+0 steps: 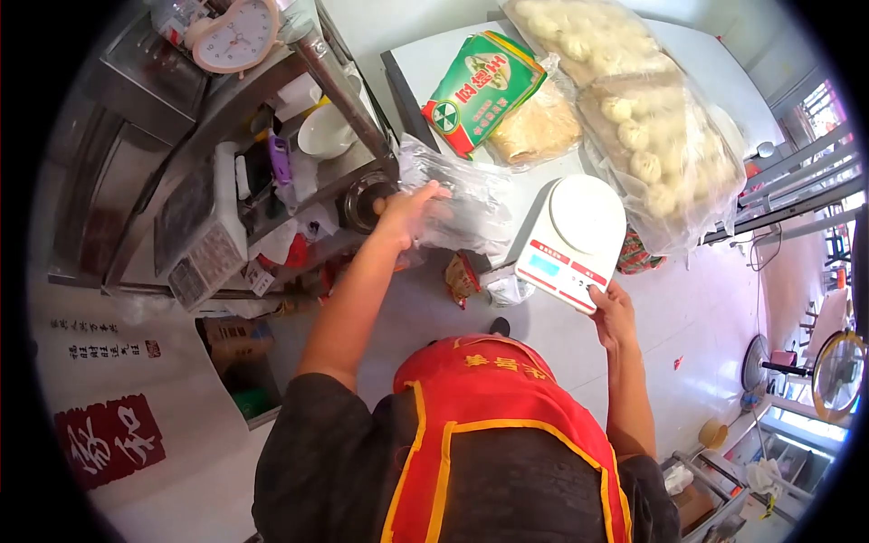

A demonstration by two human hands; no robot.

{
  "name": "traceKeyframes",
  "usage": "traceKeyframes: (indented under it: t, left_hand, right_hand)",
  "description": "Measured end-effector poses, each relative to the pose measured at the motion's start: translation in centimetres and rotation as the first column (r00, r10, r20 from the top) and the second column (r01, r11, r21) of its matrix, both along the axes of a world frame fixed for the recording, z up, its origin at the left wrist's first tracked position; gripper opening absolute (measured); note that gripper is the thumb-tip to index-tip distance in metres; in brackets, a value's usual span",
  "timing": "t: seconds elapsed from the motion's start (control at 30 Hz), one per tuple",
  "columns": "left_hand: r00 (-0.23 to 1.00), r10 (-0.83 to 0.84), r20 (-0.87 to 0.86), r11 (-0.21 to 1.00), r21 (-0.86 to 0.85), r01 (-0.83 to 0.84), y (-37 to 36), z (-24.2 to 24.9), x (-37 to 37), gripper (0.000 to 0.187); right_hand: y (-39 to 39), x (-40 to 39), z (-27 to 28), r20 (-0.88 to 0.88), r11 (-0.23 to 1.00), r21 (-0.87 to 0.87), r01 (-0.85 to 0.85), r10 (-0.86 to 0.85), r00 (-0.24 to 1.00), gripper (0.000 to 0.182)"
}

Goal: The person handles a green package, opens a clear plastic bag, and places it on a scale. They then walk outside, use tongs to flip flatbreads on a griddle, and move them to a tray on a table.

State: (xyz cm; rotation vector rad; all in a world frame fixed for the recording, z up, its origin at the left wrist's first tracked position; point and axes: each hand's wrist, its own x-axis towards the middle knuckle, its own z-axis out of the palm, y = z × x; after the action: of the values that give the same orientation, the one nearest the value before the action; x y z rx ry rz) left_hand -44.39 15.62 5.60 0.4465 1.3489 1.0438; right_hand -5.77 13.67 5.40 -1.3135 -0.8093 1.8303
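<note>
White, red-trimmed plastic scale [587, 215]: at the edge of our white tabletop [418, 65]
Left fingers [433, 192]: gripping a crinkled clear plastic bag [478, 210]
Right fingers [600, 300]: on the scale's near corner; we cannot tell whether gripping

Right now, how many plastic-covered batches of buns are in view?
2: upper batch at the picture's top edge; lower batch right of the white digital kitchen scale. More may be hidden beneath.

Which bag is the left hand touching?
The crumpled clear bag: the left hand is on it. The green printed bag and the bagged buns lie apart from that hand.
</note>
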Motion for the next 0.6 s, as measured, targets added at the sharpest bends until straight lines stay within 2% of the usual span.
traceKeyframes:
  t: [0.13, 0.17, 0.33, 0.43, 0.53, 0.57, 0.6]
  left_hand:
    - [0.998, -0.015, 0.063, 1.000, 0.008, 0.015, 0.9, -1.7, 3.9, 0.039]
    - [1.000, -0.010, -0.005, 1.000, 0.017, 0.010, 1.0, -1.6, 5.4, 0.038]
    - [0.998, 0.002, -0.070, 0.999, 0.041, 0.001, 2.4, -3.6, 8.4, 0.036]
    - [0.994, 0.021, -0.105, 1.000, 0.022, -0.019, 2.9, -4.1, 8.8, 0.036]
    - [0.986, 0.031, -0.164, 0.998, 0.054, -0.022, 3.7, -5.8, 8.5, 0.036]
    - [0.985, 0.031, -0.171, 0.995, 0.095, -0.015, 3.9, -6.4, 8.2, 0.035]
    - [0.984, 0.031, -0.178, 0.991, 0.136, -0.007, 3.9, -6.2, 8.1, 0.035]
  right_hand:
    - [0.3, 1.7, 3.5, -0.008, 0.997, 0.034, -0.064, 0.064, 0.998, 0.029]
    - [0.5, 2.0, 4.1, -0.018, 0.996, 0.037, -0.079, 0.079, 0.997, 0.029]
    - [1.7, 1.3, 4.8, -0.002, 0.986, 0.049, -0.159, 0.159, 0.987, 0.027]
    - [2.3, 0.3, 3.4, 0.045, 0.979, 0.050, -0.199, 0.197, 0.979, 0.026]
    - [3.3, -0.7, 2.9, 0.238, 0.950, 0.042, -0.311, 0.292, 0.926, 0.025]
    - [3.4, -1.2, 3.2, 0.326, 0.946, 0.059, -0.318, 0.283, 0.902, 0.023]
    - [3.4, -1.9, 3.5, 0.339, 0.949, 0.095, -0.299, 0.252, 0.906, 0.023]
